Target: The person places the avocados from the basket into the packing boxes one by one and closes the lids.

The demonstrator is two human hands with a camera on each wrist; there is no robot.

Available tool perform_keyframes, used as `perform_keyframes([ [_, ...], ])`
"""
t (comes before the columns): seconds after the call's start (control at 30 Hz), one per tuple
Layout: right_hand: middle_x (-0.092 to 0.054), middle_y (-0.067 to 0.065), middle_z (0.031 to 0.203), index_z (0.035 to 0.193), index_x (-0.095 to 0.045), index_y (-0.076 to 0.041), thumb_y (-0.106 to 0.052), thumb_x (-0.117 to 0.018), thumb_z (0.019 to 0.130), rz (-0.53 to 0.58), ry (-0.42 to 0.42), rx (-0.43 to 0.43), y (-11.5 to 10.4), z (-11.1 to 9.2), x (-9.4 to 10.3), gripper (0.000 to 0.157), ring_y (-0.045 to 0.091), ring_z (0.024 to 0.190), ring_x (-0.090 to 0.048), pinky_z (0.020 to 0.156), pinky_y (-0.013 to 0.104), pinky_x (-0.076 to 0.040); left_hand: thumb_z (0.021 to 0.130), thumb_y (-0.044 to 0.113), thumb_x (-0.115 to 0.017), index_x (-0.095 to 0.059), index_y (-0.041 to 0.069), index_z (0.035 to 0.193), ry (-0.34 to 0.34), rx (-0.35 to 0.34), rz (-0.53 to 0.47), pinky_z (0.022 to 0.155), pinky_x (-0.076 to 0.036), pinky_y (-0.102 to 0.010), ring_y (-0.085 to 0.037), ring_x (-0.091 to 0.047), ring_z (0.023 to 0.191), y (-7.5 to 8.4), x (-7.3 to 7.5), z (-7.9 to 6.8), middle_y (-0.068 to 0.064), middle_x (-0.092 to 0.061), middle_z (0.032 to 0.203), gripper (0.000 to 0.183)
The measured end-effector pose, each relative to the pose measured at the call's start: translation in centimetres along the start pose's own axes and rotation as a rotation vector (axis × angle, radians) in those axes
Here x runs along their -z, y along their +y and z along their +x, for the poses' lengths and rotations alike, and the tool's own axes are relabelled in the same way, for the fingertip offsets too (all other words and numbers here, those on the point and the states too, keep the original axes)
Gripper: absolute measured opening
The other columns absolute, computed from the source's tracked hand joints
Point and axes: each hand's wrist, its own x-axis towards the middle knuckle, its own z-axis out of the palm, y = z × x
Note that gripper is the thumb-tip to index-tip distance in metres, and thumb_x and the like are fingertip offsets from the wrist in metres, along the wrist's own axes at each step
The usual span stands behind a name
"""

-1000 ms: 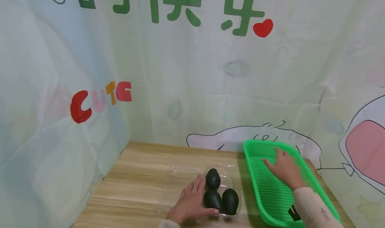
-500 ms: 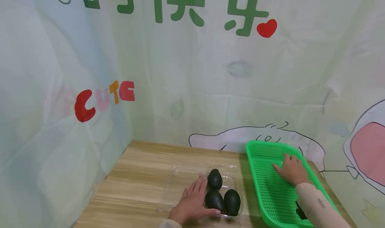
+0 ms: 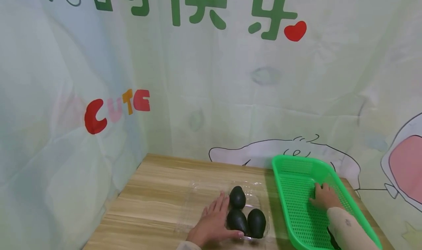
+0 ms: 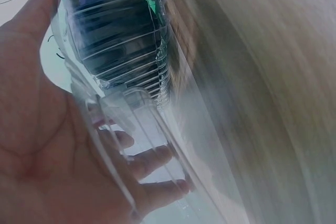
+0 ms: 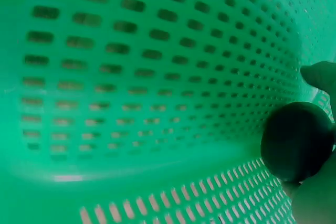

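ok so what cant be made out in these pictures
Head view: dark egg-shaped item in the green basket, hidden by the right hand.
Right wrist view: most of that hand, cut off by the right edge; its grip unclear.
Left wrist view: tabletop, blurred.
Head view: wall lettering, cropped above.
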Motion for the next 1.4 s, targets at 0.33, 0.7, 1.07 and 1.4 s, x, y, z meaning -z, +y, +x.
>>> perform_keyframes([
  [0.33, -0.037, 0.052, 0.12, 0.135, -0.036, 0.023, -0.008, -0.069, 0.089, 0.051, -0.042, -0.023, -0.08, -0.25, -0.1, 0.064, 0.07, 0.107, -0.042, 0.087, 0.073, -0.042, 0.07, 0.079, -0.073, -0.02, 0.007, 0.162, -0.005, 0.006, -0.015, 0.113, -0.027, -0.072, -0.041, -0.026, 0.15, -0.07, -0.15, 0.09, -0.016, -0.013, 0.17, 0.128],
  [0.7, -0.041, 0.049, 0.12, 0.133, -0.047, 0.015, -0.009, -0.069, 0.091, 0.119, -0.048, -0.027, 0.12, -0.32, -0.23, 0.054, 0.067, 0.1, -0.048, 0.079, 0.071, -0.046, 0.071, 0.078, -0.074, -0.02, 0.008, 0.162, -0.033, 0.026, -0.032, 0.113, -0.026, -0.071, -0.041, -0.026, 0.151, 0.18, 0.22, 0.12, -0.016, -0.013, 0.17, 0.127],
  [1.07, -0.045, 0.049, 0.119, 0.129, -0.039, 0.027, -0.013, -0.073, 0.089, 0.162, -0.041, -0.073, 0.44, -0.08, -0.47, 0.066, 0.064, 0.107, -0.051, 0.087, 0.067, -0.048, 0.072, 0.076, -0.075, -0.019, 0.007, 0.162, -0.035, 0.022, -0.039, 0.114, -0.024, -0.071, -0.041, -0.024, 0.151, 0.45, 0.58, -0.05, -0.016, -0.012, 0.17, 0.127],
  [1.4, -0.047, 0.05, 0.12, 0.132, -0.037, 0.025, -0.028, -0.067, 0.092, 0.168, -0.101, -0.14, 0.52, 0.09, -0.31, 0.073, 0.065, 0.112, -0.05, 0.088, 0.068, -0.048, 0.072, 0.077, -0.074, -0.019, 0.008, 0.162, -0.03, 0.019, -0.035, 0.113, -0.025, -0.071, -0.041, -0.025, 0.151, 0.27, 0.3, 0.07, -0.016, -0.012, 0.17, 0.127],
])
